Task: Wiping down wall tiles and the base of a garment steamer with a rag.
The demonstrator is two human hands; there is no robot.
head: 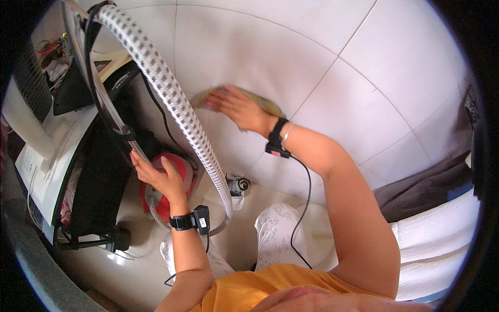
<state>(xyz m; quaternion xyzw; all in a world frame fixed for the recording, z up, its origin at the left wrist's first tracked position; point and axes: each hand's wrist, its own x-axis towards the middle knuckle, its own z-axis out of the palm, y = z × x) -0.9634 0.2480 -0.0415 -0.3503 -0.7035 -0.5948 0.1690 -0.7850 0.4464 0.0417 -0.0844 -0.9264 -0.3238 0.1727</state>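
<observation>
My right hand (237,107) presses flat on a yellowish-green cloth (267,104) against the white tiled wall; both are blurred. At the left, my left hand (158,171) rests against a metal pole (105,99), its palm and thumb apart from it; whether the fingers close round the pole I cannot tell. A white hose with dark flecks (171,93) arches from the pole's top down to the floor. Below my left hand stands a red and grey appliance base (183,169), partly hidden by it. Each wrist wears a black strap with a small device and a cable.
A cluttered table with papers (58,136) stands at the left, over a black chair or bag-like shape (93,179). A small dark object (237,185) lies on the floor by the wall. Dark fabric (425,187) and white ribbed cloth (432,238) are at the right.
</observation>
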